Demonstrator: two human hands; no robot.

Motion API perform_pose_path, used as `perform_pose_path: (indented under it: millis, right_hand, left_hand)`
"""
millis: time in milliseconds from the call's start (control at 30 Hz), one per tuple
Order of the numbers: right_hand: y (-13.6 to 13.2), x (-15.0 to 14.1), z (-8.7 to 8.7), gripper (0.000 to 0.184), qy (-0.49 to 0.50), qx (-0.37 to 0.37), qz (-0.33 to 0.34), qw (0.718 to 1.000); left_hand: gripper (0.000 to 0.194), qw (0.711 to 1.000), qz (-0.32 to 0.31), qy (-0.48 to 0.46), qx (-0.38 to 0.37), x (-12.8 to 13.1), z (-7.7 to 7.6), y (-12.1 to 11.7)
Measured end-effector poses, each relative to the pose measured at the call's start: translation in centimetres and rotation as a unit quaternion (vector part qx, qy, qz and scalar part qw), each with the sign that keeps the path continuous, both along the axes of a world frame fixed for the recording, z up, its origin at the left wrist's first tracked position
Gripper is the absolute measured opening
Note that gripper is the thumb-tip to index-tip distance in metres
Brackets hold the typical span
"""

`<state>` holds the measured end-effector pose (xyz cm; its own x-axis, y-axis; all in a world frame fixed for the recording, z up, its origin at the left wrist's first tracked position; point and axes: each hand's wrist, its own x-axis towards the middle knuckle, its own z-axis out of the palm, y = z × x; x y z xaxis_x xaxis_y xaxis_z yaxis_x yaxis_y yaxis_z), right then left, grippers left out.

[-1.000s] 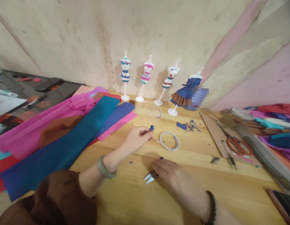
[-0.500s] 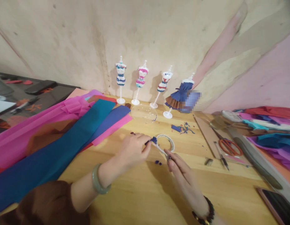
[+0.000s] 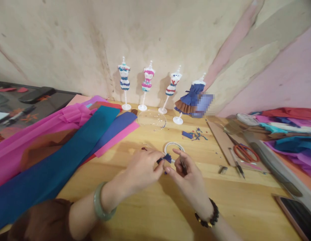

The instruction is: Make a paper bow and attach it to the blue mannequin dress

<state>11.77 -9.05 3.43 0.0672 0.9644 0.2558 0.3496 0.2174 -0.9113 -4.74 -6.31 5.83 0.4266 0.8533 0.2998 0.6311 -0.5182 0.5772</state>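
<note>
Between thumb and fingertips, my left hand (image 3: 145,167) pinches a small dark blue piece of gathered crepe paper (image 3: 167,158), fanned out at its right end. My right hand (image 3: 189,174) is just right of it, thumb and index finger apart and reaching toward the fan. A slim dark metal tool (image 3: 183,164) is tucked in its curled fingers; its kind cannot be made out. Behind the hands lies a white tape roll (image 3: 174,144), partly covered by them. Tiny blue scraps (image 3: 165,172) lie on the table beneath.
Several white mini dress forms (image 3: 147,80) stand along the wall, the rightmost in a blue and brown dress (image 3: 192,95). Crepe paper sheets (image 3: 95,134) cover the left side. A clear round dish (image 3: 152,120), blue scraps (image 3: 198,134), orange-handled scissors (image 3: 245,153), a pen (image 3: 237,164) and a phone (image 3: 296,214) lie around.
My right hand has moved up and left, closer to the blue paper, its thumb and index finger now spread. My left hand still holds the paper. The view has shifted slightly.
</note>
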Motion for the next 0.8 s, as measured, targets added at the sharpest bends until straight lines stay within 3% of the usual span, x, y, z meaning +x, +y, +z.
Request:
perform_pose_path:
  millis: [133, 267, 333, 433, 500, 567, 633, 667, 733, 800]
  right_hand:
    - [0.5, 0.5, 0.3, 0.047, 0.006, -0.064, 0.038, 0.997]
    - [1.1, 5.2, -1.6, 0.041, -0.147, -0.077, 0.013, 0.986]
    - [1.6, 8.8, -3.3, 0.036, -0.277, -0.049, -0.048, 0.958]
    - [2.0, 13.6, -5.9, 0.04, -0.429, -0.06, -0.124, 0.893]
    - [2.2, 15.2, -6.8, 0.041, -0.472, -0.024, -0.143, 0.87]
    - [2.2, 15.1, -6.8, 0.04, -0.49, 0.037, -0.138, 0.86]
    - [2.1, 13.4, -5.6, 0.039, -0.468, 0.081, -0.108, 0.873]
    - [2.0, 12.0, -4.6, 0.039, -0.428, 0.095, -0.083, 0.895]
    - [1.9, 9.0, -2.2, 0.035, -0.317, 0.075, -0.001, 0.946]
    - [1.8, 6.0, 0.2, 0.031, -0.221, 0.017, 0.087, 0.971]
  left_hand:
    - [0.019, 0.999, -0.012, 0.04, 0.031, 0.2, -0.3, -0.1]
    - [0.025, 1.0, 0.0, 0.015, 0.003, 0.0, -0.8, 0.3]
    - [0.025, 1.0, 0.01, 0.003, -0.024, -0.1, -0.9, 0.5]
    - [0.027, 0.998, 0.015, -0.02, -0.058, -0.2, -1.0, 0.7]
    - [0.028, 0.996, 0.016, -0.035, -0.079, -0.2, -0.9, 0.7]
    - [0.027, 0.993, 0.015, -0.051, -0.108, -0.1, -0.9, 0.7]
    - [0.024, 0.987, 0.012, -0.062, -0.146, -0.1, -0.9, 0.7]
    - [0.021, 0.984, 0.009, -0.067, -0.163, -0.1, -0.9, 0.7]
    - [0.017, 0.979, 0.002, -0.081, -0.186, 0.0, -1.1, 0.7]
    - [0.015, 0.976, -0.003, -0.102, -0.191, 0.0, -1.3, 0.7]
